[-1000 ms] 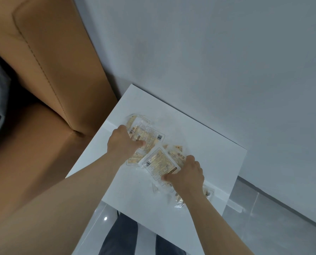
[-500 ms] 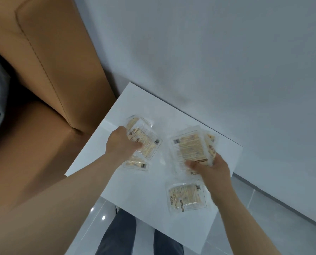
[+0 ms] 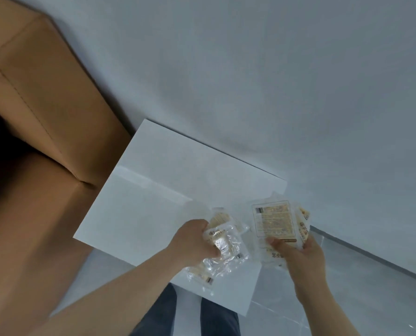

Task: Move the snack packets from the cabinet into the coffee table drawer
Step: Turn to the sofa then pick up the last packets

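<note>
The left hand (image 3: 194, 241) clutches a bunch of snack packets (image 3: 222, 248) above the white cabinet top (image 3: 153, 190); the right hand (image 3: 299, 253) grips more packets (image 3: 273, 221) alongside.

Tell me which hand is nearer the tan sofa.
Left. The left hand, gripping crumpled snack packets, hangs over the white cabinet top closer to the sofa; the right hand holds packets beyond it, past the cabinet's far edge.

Clear plastic snack packets (image 3: 273, 221) with pale yellow contents and black barcodes, a plain white square cabinet top (image 3: 168, 190), a tan leather sofa (image 3: 39, 122), a grey wall (image 3: 274, 81).
</note>
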Motion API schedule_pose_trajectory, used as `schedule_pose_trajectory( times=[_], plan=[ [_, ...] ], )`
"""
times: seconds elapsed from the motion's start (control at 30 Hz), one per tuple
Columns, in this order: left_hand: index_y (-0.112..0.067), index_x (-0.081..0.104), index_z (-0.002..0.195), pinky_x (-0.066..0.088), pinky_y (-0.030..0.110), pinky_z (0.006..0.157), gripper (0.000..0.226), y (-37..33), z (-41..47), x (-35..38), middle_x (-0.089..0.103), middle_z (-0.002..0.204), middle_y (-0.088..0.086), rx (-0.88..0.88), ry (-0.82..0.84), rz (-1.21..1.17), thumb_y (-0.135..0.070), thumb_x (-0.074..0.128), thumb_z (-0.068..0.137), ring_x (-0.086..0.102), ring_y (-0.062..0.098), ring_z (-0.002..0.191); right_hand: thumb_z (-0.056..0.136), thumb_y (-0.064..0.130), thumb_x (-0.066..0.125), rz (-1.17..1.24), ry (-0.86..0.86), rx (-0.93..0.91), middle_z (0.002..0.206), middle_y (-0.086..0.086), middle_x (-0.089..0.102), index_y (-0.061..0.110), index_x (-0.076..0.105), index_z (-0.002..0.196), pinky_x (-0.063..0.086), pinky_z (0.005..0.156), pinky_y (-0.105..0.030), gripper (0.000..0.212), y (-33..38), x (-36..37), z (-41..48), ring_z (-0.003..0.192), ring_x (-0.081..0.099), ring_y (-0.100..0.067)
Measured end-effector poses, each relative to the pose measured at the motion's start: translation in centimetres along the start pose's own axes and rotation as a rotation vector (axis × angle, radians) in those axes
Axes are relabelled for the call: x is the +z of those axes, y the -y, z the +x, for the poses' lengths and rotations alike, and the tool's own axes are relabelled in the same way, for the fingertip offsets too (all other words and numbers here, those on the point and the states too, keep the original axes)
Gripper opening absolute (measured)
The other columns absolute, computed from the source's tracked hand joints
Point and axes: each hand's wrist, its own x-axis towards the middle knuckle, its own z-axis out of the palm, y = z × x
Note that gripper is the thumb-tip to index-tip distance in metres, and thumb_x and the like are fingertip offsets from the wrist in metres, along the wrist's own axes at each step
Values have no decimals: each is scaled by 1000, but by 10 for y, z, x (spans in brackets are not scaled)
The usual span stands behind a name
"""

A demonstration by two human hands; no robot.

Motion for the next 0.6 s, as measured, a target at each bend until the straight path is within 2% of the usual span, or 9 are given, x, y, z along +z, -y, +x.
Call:
schedule_pose_trajectory(
  times=[0.07, 0.1, 0.13, 0.2, 0.33, 0.47, 0.6],
  plan=[
    [-11, 49, 74, 38, 28, 50, 29, -6, 3, 20, 41, 79, 6, 29, -3, 118, -20, 76, 67, 51, 17, 64, 69, 6, 81, 14, -24, 18, 92, 1, 72, 15, 65, 107, 52, 63, -25, 42, -8, -9, -1, 82, 69, -18],
    [-7, 57, 89, 45, 29, 59, 28, -9, 4, 28, 45, 94, 11, 55, -10, 173, -18, 73, 70, 58, 21, 77, 69, 6, 80, 18, -34, 22, 91, 2, 72, 14, 65, 107, 51, 62, -24, 41, -10, -14, -1, 81, 69, -16],
    [-7, 57, 105, 47, 27, 69, 35, -11, 6, 36, 45, 110, 9, 79, -13, 227, -18, 70, 74, 59, 22, 90, 70, 6, 80, 19, -41, 25, 91, 3, 71, 14, 64, 107, 49, 61, -23, 40, -12, -20, -1, 80, 68, -14],
    [-12, 54, 116, 48, 23, 79, 39, -12, 8, 50, 37, 128, 0, 130, -54, 296, -18, 64, 79, 59, 18, 98, 71, 5, 79, 31, -50, 31, 91, 5, 69, 15, 63, 106, 48, 61, -22, 40, -16, -29, 0, 80, 66, -12],
    [-16, 54, 118, 48, 23, 78, 38, -12, 12, 72, 41, 122, 0, 139, -169, 386, -17, 62, 81, 60, 18, 92, 72, 3, 78, 49, -45, 56, 95, 1, 70, 14, 63, 107, 50, 64, -23, 40, -28, -45, 3, 83, 67, -14],
    [-20, 50, 119, 43, 23, 77, 40, -15, 16, 84, 49, 108, 1, 97, -286, 469, -17, 61, 80, 52, 19, 96, 74, 3, 77, 68, -37, 57, 97, 0, 70, 12, 63, 110, 49, 62, -19, 40, -36, -59, 4, 84, 66, -12],
    [-20, 45, 116, 42, 27, 80, 44, -20, 16, 87, 51, 107, -2, 48, -334, 565, -29, 66, 78, 44, 19, 101, 74, 2, 76, 90, -45, 51, 98, 1, 69, 14, 62, 108, 47, 59, -16, 40, -35, -70, 3, 82, 64, -7]
  ],
)
